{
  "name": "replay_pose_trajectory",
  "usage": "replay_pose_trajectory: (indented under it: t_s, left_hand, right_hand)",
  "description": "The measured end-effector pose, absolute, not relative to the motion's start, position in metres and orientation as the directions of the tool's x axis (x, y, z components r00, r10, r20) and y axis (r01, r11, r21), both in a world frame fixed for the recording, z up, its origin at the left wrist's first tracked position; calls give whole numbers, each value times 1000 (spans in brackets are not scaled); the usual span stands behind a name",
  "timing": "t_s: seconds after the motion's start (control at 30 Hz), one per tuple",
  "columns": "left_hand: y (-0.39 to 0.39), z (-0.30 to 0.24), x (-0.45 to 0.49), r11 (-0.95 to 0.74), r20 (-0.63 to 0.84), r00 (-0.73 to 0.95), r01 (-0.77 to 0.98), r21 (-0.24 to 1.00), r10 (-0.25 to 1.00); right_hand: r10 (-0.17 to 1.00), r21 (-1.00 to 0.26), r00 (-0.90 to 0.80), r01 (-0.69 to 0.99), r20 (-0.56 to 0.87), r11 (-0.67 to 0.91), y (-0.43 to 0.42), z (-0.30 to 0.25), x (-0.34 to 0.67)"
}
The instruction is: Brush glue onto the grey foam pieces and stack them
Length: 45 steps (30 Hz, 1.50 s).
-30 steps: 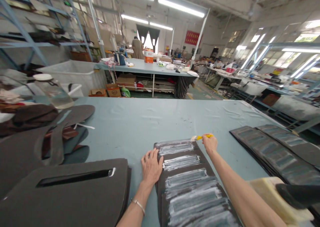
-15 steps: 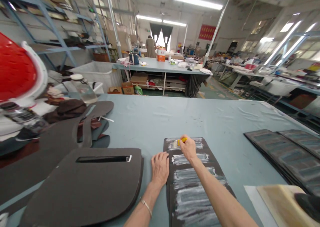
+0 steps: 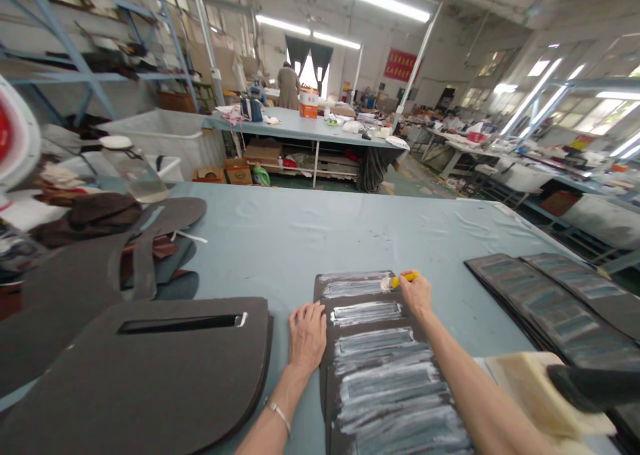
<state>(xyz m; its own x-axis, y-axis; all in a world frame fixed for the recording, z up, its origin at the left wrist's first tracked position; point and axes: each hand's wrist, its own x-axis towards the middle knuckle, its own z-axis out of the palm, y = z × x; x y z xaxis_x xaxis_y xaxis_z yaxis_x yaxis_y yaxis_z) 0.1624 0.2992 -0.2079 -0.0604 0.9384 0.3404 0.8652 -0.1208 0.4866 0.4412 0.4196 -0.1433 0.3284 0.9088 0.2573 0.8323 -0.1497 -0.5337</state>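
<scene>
Since half a second ago the brush [image 3: 403, 279] has swept from the middle of the farthest piece to its right end, carried by the right hand [image 3: 417, 295]. The left hand [image 3: 306, 333] has stayed where it was.

The right hand pinches the brush's yellow handle, bristles on the top piece [image 3: 350, 283] of a fanned stack of dark pieces [image 3: 390, 381]. The stack lies near the table's [image 3: 310, 235] front edge, a little right of its middle. The left hand lies flat with fingers spread, holding nothing and pressing on the stack's left edge.

Every exposed strip of the stack, from the nearest to the farthest, shows white streaks. The farthest strip is streaked along its length, so the coating of this stack looks close to done, with perhaps only its right end left.

Towards the table's right edge lie two more rows of dark pieces [image 3: 555, 308], their strips looking dull grey instead of white. A yellowish block [image 3: 525, 381] sits at the front right corner. A large dark panel with a slot [image 3: 150, 375] covers the front left, with more dark cut-outs and a bottle [image 3: 134, 173] behind it.
</scene>
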Motion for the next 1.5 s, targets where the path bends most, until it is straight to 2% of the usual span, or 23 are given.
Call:
replay_pose_trajectory:
  t_s: [0.07, 0.17, 0.33, 0.4, 0.5, 0.57, 0.67, 0.77, 0.87, 0.97, 1.1, 1.13, 1.2, 1.27, 1.3, 1.37, 1.5]
  left_hand:
    - [299, -207, 160, -116, 330, -79, 838, 532, 941]
    - [296, -205, 157, -100, 337, -124, 811, 577, 933]
    - [284, -197, 159, -151, 337, -40, 842, 518, 941]
    - [281, -195, 161, -151, 326, -25, 852, 502, 945]
    - [281, -195, 164, -130, 319, -37, 864, 487, 947]
    - [282, -196, 166, -132, 318, -29, 871, 473, 948]
    - [283, -200, 167, -137, 318, -18, 878, 458, 948]
    - [284, -203, 166, -147, 330, -12, 879, 453, 944]
    - [284, -204, 166, -158, 347, -11, 877, 454, 938]
    - [285, -203, 166, -156, 354, -14, 881, 447, 935]
    - [284, -203, 167, -146, 349, -17, 889, 435, 937]
    - [284, -203, 167, -146, 348, -16, 890, 433, 937]
    - [284, -203, 167, -146, 347, -14, 890, 432, 938]
    - [284, -204, 166, -143, 343, -20, 885, 443, 939]
    - [284, -204, 165, -143, 339, -23, 878, 456, 941]
    - [285, -205, 162, -141, 329, -40, 850, 508, 944]
    - [278, -203, 158, -130, 323, -90, 789, 601, 942]
  right_hand:
    - [916, -546, 287, 833, 280, -94, 414, -137, 419]
    - [946, -652, 193, 758, 262, 25, 399, -133, 371]
    - [990, -812, -36, 569, 135, 132, 383, -143, 317]
    - [991, -773, 18, 627, 131, 91, 383, -145, 309]
    - [959, -628, 158, 777, 236, 26, 381, -140, 302]
    - [961, -599, 82, 795, 264, 97, 377, -137, 301]
    - [980, -663, -25, 733, 198, 153, 375, -140, 322]
    - [976, -670, 130, 742, 173, 20, 384, -146, 378]
    - [920, -608, 325, 783, 217, -133, 396, -142, 433]
    - [894, -550, 356, 820, 272, -159, 399, -134, 443]
    - [958, -632, 126, 772, 256, 67, 386, -136, 422]
    - [968, -665, 117, 744, 221, 62, 384, -138, 423]
    - [958, -681, 226, 731, 178, -46, 381, -142, 433]
    - [906, -630, 365, 761, 216, -156, 381, -141, 447]
    - [892, -604, 380, 779, 244, -167, 380, -139, 452]
    - [907, -607, 330, 787, 262, -111, 375, -133, 448]
    - [963, -738, 177, 674, 201, 30, 349, -124, 397]
